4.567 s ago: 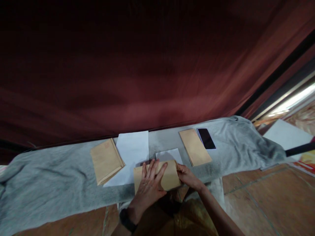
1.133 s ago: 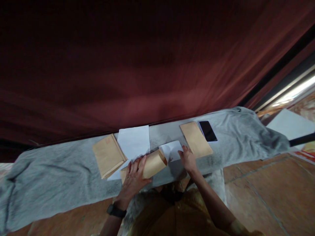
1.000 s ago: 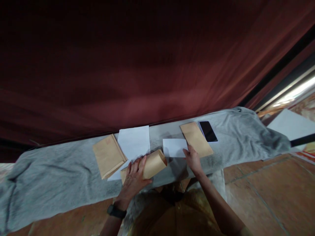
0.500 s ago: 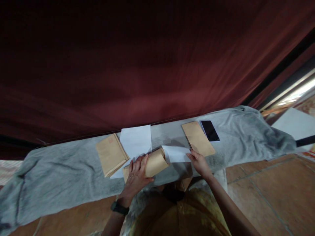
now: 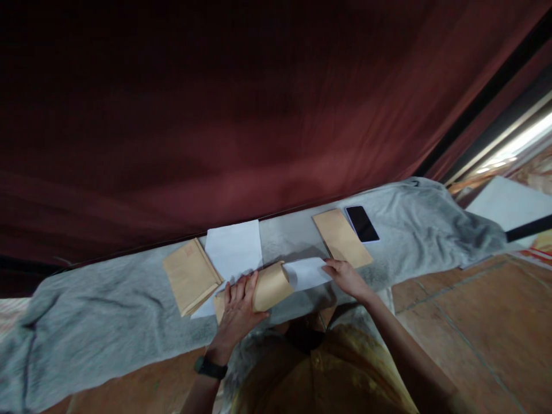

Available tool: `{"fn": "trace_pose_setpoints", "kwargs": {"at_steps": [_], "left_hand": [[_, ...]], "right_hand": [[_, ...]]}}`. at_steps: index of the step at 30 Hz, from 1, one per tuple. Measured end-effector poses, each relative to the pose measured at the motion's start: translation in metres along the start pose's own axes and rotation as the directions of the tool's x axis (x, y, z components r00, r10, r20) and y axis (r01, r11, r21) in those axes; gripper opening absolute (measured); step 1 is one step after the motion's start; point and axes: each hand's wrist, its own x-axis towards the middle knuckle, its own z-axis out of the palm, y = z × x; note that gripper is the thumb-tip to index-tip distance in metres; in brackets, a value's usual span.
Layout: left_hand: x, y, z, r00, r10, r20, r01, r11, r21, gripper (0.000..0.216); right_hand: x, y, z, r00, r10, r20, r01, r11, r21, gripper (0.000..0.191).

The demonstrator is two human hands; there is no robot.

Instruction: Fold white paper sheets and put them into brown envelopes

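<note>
My left hand [image 5: 237, 305] lies on a brown envelope [image 5: 271, 284] on the grey cloth [image 5: 99, 322], fingers closed over its near end, with the mouth of the envelope bulging open to the right. My right hand [image 5: 345, 276] pinches the right end of a folded white paper [image 5: 304, 272], whose left end sits at the envelope's mouth. A watch is on my left wrist.
A stack of brown envelopes [image 5: 187, 276] and a white sheet [image 5: 233, 250] lie to the left. Another brown envelope stack [image 5: 340, 237] and a dark phone [image 5: 362, 223] lie at the right. A dark red curtain [image 5: 259, 115] hangs behind. A white sheet [image 5: 504, 204] lies far right.
My right hand picked up the folded white paper and brought its left end to the envelope's open mouth. My left hand stayed on the envelope, holding it down.
</note>
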Motion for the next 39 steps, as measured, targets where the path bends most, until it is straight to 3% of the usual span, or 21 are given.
{"fn": "trace_pose_setpoints", "kwargs": {"at_steps": [5, 12, 17, 23, 31, 34, 37, 39], "left_hand": [[0.004, 0.004, -0.001, 1.000, 0.015, -0.012, -0.015, 1.000, -0.003, 0.111], [0.016, 0.021, -0.004, 0.996, 0.069, -0.058, -0.069, 0.998, -0.006, 0.112], [0.028, 0.036, -0.007, 0.987, 0.139, -0.083, -0.140, 0.990, -0.013, 0.109], [0.034, 0.043, -0.007, 0.977, 0.177, -0.120, -0.181, 0.983, -0.022, 0.101], [0.033, 0.042, -0.007, 0.973, 0.199, -0.115, -0.202, 0.979, -0.020, 0.104], [0.035, 0.043, -0.008, 0.970, 0.214, -0.113, -0.217, 0.976, -0.013, 0.102], [0.037, 0.044, -0.008, 0.968, 0.228, -0.106, -0.229, 0.973, -0.002, 0.099], [0.040, 0.042, -0.008, 0.967, 0.237, -0.099, -0.238, 0.971, 0.002, 0.098]], "right_hand": [[0.004, -0.012, 0.005, 0.999, -0.009, -0.041, 0.009, 1.000, 0.006, 0.024], [-0.003, -0.026, 0.032, 0.997, 0.004, -0.080, 0.006, 0.993, 0.116, 0.030], [-0.004, -0.038, 0.049, 0.992, -0.068, -0.107, 0.088, 0.976, 0.201, 0.026], [-0.005, -0.041, 0.061, 0.996, 0.040, -0.084, -0.016, 0.963, 0.267, 0.024], [-0.011, -0.040, 0.065, 0.955, 0.130, -0.267, -0.037, 0.944, 0.326, 0.001], [-0.013, -0.041, 0.066, 0.942, 0.173, -0.286, -0.044, 0.912, 0.409, 0.013], [-0.012, -0.038, 0.066, 0.925, 0.219, -0.311, -0.043, 0.873, 0.487, 0.040], [-0.010, -0.035, 0.065, 0.931, 0.257, -0.260, -0.063, 0.814, 0.578, 0.044]]}}
